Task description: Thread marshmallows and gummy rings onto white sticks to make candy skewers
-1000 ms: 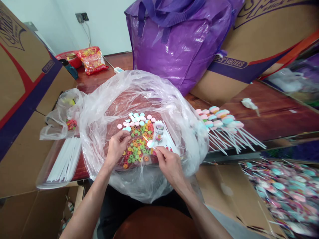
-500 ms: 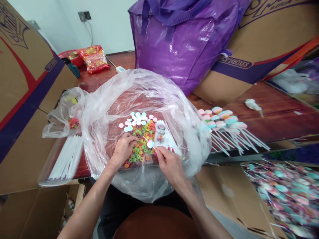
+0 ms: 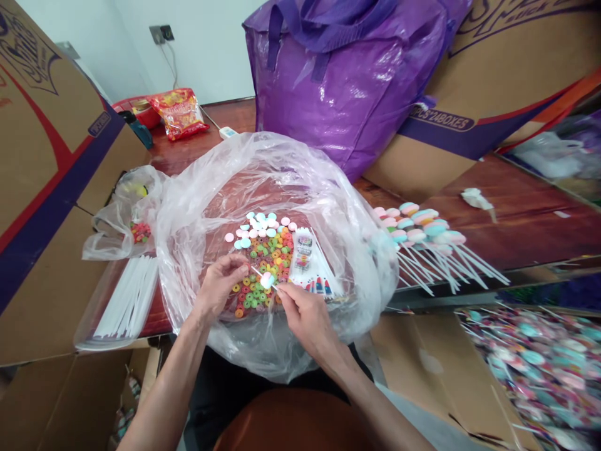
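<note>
A big clear plastic bag lies open on the wooden table, holding colourful ring candies, pastel round candies and small sticker sheets. My right hand pinches a white stick with a pale candy disc threaded on it. My left hand is closed at the stick's tip, its fingers pinched on something too small to make out, just above the ring candies.
Finished candy sticks lie in a row right of the bag. White sticks sit in a sleeve at left, beside a small bag. A purple tote and cardboard boxes stand around; a box of lollipops is lower right.
My right hand has moved left with the stick and disc. My left hand dipped into the ring candies, then rose to the stick's tip.
</note>
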Tool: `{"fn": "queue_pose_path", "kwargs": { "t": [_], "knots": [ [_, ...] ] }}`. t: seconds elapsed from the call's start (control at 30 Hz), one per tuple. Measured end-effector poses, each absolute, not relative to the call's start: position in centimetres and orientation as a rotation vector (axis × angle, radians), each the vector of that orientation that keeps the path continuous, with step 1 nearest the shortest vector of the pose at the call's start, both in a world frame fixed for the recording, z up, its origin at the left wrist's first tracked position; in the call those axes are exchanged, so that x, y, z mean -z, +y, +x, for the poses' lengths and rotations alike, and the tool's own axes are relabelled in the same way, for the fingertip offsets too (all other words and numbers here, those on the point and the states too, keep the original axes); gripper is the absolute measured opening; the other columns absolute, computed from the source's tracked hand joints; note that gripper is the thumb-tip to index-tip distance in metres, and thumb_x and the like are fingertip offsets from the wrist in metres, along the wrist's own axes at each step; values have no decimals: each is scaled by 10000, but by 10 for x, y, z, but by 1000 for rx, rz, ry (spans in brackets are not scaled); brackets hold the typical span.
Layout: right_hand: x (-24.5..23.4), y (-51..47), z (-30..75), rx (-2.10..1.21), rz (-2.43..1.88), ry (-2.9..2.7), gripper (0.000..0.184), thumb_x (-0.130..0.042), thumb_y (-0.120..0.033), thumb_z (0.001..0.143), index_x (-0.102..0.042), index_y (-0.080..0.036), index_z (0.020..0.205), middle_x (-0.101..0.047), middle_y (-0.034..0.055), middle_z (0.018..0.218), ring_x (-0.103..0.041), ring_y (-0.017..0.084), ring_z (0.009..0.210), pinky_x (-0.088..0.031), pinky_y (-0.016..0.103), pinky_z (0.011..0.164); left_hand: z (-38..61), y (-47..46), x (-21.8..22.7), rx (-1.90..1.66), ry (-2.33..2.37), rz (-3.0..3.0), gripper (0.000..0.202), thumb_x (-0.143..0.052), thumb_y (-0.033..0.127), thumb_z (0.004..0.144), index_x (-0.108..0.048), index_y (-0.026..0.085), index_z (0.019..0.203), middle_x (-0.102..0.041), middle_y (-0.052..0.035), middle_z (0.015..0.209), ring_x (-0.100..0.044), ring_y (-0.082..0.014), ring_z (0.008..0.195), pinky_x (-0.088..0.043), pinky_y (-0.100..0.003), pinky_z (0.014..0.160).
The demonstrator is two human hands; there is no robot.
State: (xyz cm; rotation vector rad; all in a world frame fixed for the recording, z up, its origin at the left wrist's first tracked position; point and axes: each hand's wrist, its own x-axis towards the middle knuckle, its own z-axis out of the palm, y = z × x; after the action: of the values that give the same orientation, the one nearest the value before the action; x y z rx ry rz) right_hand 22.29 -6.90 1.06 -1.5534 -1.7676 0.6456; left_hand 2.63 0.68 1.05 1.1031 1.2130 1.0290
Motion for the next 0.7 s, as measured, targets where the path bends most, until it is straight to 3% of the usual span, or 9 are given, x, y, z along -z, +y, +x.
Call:
{"fn": "queue_pose_path", "kwargs": {
  "t": [0.33,0.7],
  "knots": [
    [-13,-70,213,-588,-1399,-1771,252,-467,-210,979,-718,-186,998,-781,65,908,-736,192,767,-528,258,707,30,-5,-12,-1191,1063,772,358,-889,274,634,-729,180,940,-735,-11,871,-640,-98,764,-496,-215,770],
    [-9,-68,214,-617,-1376,-1791,256,-473,-188,975,-728,-187,1006,-783,73,978,-741,202,833,-538,271,751,28,-7,-5,-1224,1142,1021,223,-841,299,690,-712,186,832,-702,8,771,-629,-109,706,-506,-222,707]
  ]
}}
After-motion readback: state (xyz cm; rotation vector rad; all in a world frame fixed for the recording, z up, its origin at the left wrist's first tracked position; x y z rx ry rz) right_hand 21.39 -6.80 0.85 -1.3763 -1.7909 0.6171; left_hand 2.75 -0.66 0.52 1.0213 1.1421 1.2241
